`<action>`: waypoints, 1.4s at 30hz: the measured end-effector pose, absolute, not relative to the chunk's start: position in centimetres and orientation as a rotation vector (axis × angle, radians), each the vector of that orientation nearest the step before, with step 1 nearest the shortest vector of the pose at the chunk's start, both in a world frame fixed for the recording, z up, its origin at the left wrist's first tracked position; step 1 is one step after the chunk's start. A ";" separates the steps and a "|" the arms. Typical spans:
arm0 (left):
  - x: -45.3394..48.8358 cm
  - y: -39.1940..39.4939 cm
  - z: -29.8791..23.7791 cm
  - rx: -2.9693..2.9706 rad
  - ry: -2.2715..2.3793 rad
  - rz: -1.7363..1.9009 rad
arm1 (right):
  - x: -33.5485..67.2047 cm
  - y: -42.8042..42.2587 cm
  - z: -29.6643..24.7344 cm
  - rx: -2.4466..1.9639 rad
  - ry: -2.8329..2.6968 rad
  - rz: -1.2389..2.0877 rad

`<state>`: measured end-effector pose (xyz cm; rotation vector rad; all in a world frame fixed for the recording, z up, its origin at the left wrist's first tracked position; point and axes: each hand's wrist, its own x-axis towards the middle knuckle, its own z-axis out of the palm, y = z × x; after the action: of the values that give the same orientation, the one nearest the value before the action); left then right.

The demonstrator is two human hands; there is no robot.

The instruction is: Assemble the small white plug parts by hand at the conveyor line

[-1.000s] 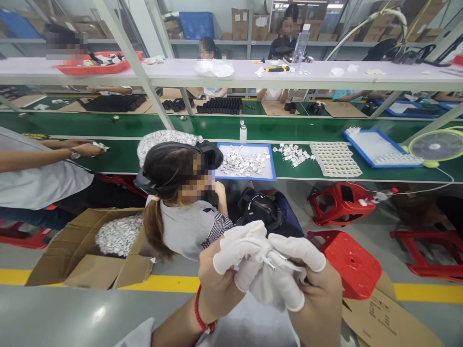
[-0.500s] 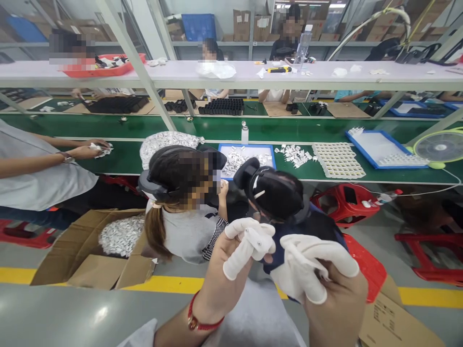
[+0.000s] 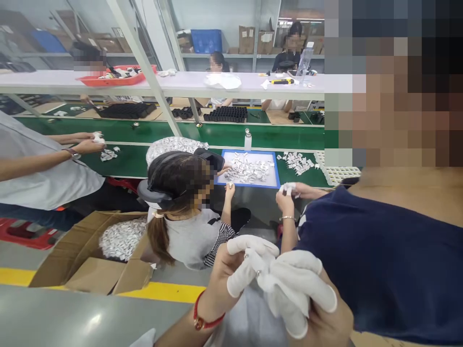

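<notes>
My left hand (image 3: 231,277), with white covers on its fingertips and a red bracelet at the wrist, pinches a small white plastic part (image 3: 254,263) with two shiny metal spots. The part is mostly hidden between the fingers. My right hand (image 3: 318,294), also in white finger covers, is closed on a crumpled white cloth (image 3: 285,296). The cloth meets the white part, and the two hands touch in front of my lap.
A blue-rimmed tray (image 3: 278,168) of white parts lies on the green workbench (image 3: 202,125). One co-worker (image 3: 181,231) sits ahead; another in navy (image 3: 390,270) fills the right side close by. An open cardboard box (image 3: 68,246) of white parts stands on the floor at left.
My right hand has moved left, bringing the cloth against the white part in my left hand. The navy-clad co-worker has risen or leaned back, now filling the right side.
</notes>
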<state>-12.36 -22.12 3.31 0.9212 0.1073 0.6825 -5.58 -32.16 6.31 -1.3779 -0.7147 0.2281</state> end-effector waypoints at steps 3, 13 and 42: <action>-12.6 -21.9 2.7 1.056 0.116 0.791 | -5.6 -30.8 6.5 -1.289 -0.735 0.080; -13.0 -21.8 4.0 1.337 0.141 0.954 | -6.3 -30.9 4.1 -1.237 -0.838 0.092; -12.0 -21.8 3.8 1.246 0.147 0.950 | -5.3 -29.1 4.9 -0.925 -0.265 0.484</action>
<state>-12.04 -21.84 3.81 1.2458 0.1473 0.9498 -5.31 -29.09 4.88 -0.9252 -0.2654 0.4836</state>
